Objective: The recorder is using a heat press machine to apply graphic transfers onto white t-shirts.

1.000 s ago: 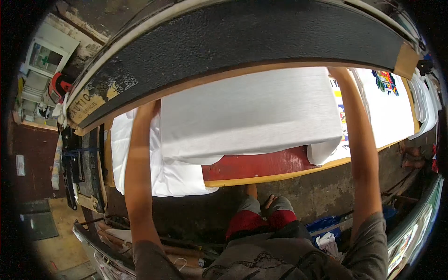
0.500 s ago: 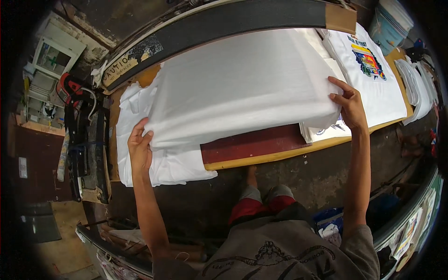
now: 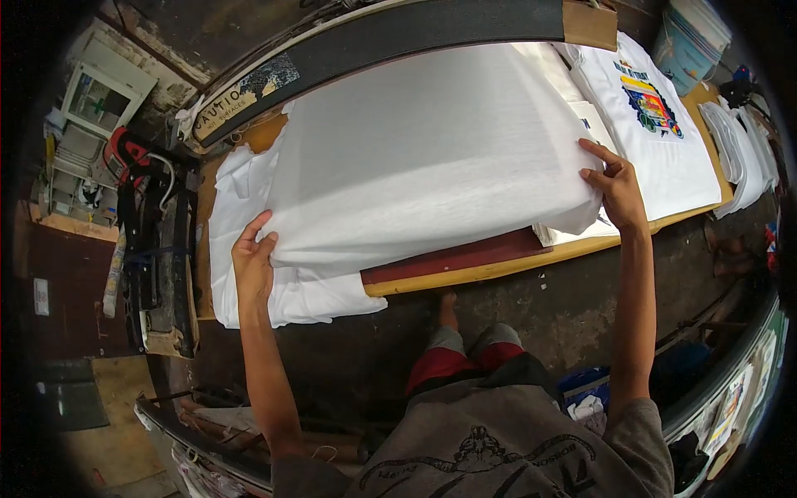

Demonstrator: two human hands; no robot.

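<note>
Standing beyond hands (image 3: 253,259) (image 3: 621,187) holding cloth (image 3: 423,149) is a bucket (image 3: 691,51).

The cloth (image 3: 423,149) is showing plain white, shading to pale grey across its middle. The fabric pile (image 3: 328,297) at the left is gleaming white. The printed fabric (image 3: 685,174) at the right is bearing yellow, red, blue, green and black on white. The surface (image 3: 457,264) is showing dark red with an ochre edge. The panel (image 3: 415,43) is looking black; the shorts (image 3: 438,367) are pairing red with grey.
</note>
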